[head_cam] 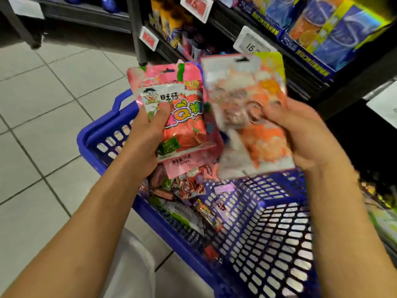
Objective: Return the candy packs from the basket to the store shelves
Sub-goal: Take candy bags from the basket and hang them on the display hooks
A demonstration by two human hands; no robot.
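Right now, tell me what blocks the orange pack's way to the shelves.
Nothing visible does. The right hand holds the orange pack above the basket, with open air up to the shelves; the left hand holds pink packs aside.

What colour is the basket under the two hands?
The basket is blue, with a lattice of small openings in its walls; the head view shows it.
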